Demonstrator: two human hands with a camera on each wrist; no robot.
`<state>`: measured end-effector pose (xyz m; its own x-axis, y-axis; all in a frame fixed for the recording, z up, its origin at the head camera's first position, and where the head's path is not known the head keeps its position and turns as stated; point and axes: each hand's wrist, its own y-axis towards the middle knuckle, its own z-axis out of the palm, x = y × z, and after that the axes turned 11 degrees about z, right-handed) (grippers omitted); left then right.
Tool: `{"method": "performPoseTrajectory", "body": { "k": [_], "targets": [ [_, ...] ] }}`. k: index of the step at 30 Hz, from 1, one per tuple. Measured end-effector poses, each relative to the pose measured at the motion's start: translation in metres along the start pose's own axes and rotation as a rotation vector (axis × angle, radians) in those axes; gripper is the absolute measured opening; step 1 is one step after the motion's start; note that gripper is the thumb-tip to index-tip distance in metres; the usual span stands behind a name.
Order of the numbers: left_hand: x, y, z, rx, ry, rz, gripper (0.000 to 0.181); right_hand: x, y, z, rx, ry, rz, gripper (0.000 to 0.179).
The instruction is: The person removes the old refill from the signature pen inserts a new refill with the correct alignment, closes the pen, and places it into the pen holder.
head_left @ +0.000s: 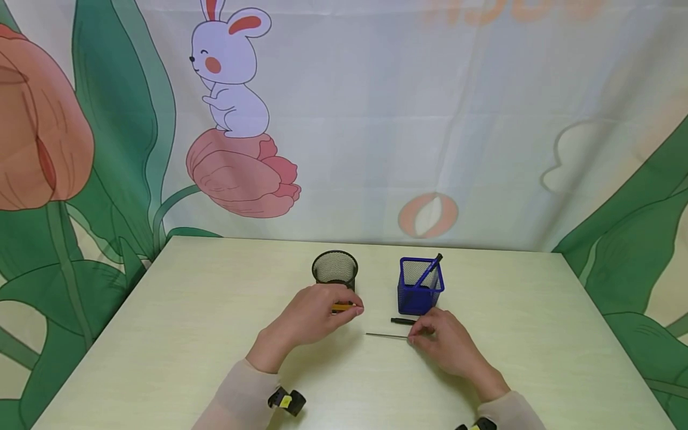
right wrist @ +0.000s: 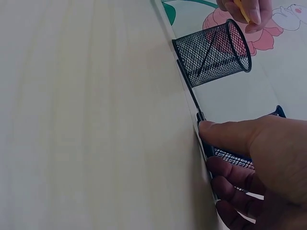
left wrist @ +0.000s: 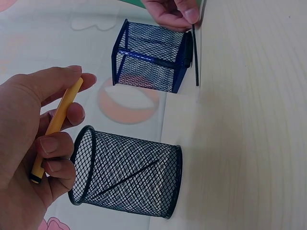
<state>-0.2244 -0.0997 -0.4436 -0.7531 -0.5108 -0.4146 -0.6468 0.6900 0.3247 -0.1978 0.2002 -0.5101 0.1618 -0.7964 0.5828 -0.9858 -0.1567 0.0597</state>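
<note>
My left hand [head_left: 317,313] grips a slim yellow pen [left wrist: 60,115] with a black end, held just in front of the round black mesh pen holder [left wrist: 132,177]. Inside that holder leans a thin dark stick [left wrist: 127,178]. Low over the table, my right hand [head_left: 446,343] pinches one end of another thin dark stick [head_left: 384,335], which points left. Just behind it a black pen [head_left: 402,321] lies on the table, partly covered by the right fingers. A square blue mesh pen holder [head_left: 416,301] stands behind the right hand, holding a dark-capped blue pen [head_left: 428,272].
The pale wooden table [head_left: 177,334] reaches back to a printed cloth [head_left: 349,119] with a rabbit and flowers. Both pen holders stand near the table's far side, with a gap between them. Black camera mounts [head_left: 287,401] sit at the wrists.
</note>
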Motion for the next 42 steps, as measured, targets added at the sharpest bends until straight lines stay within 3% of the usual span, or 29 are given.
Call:
{"method": "performPoseTrajectory", "body": {
  "k": [42],
  "targets": [
    [-0.0015, -0.0009, -0.0009, -0.002, 0.028, 0.016, 0.014, 0.0035, -0.002, 0.0029, 0.005, -0.026, 0.078, 0.014]
  ]
}}
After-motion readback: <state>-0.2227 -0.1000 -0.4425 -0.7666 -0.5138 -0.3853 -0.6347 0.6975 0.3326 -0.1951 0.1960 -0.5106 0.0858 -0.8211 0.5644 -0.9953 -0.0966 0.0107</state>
